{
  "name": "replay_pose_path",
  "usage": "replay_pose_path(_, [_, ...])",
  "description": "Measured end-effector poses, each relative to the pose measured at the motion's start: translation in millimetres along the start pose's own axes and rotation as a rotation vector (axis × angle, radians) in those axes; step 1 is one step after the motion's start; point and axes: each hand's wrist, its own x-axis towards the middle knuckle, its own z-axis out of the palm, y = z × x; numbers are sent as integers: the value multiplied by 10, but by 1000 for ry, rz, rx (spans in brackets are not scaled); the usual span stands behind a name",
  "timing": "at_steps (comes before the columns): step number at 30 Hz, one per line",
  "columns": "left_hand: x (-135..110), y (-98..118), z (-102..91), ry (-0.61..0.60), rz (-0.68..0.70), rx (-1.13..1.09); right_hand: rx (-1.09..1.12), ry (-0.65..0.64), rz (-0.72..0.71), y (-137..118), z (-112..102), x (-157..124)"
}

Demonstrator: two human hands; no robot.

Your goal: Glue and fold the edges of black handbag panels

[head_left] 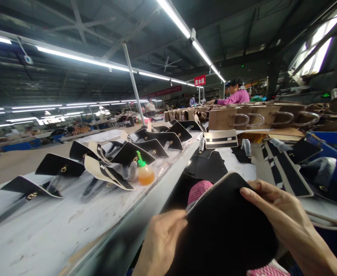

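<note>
Between my hands is a black leather-like bag panel [228,226] with a pale edge, held up close in front of me. My left hand [165,235] pinches its left edge, where a bit of clear plastic shows. My right hand [283,214] grips the upper right edge, thumb on the black face and fingers behind. Pink-and-white checked cloth [199,191] shows behind the panel. Farther left, on the white-covered table, several black bag pieces [59,165] with gold clasps and plastic-wrapped straps lie near a green-topped squeeze bottle [146,174] of orange liquid.
Beige and black panels [283,168] lie to my right beside a blue bin [335,143]. Brown bags [223,119] with wrapped handles stand in a row ahead. A person in a pink top [237,97] works beyond them. The white table's edge [157,188] runs along my left.
</note>
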Motion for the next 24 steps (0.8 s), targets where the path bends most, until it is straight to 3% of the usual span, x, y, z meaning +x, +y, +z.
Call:
replay_pose_path(4, [64,-24,128,115,157,190,47,31,62,-12,29,-49])
replay_pose_path(10, [117,-45,345,246,242,306,62,-16,85,-95,53,-128])
replay_pose_path(14, [125,-11,360,299,320,287,-2,42,31,-100,32,-146])
replay_pose_path(16, [99,3,296,241,325,182,-25,50,4,-93,10,-129])
replay_pose_path(20, [29,23,118,-1,270,-73,32,-52,30,-60,-28,-56])
replay_pose_path(24, [44,33,61,-16,194,-101,33,-68,-39,34,-69,22])
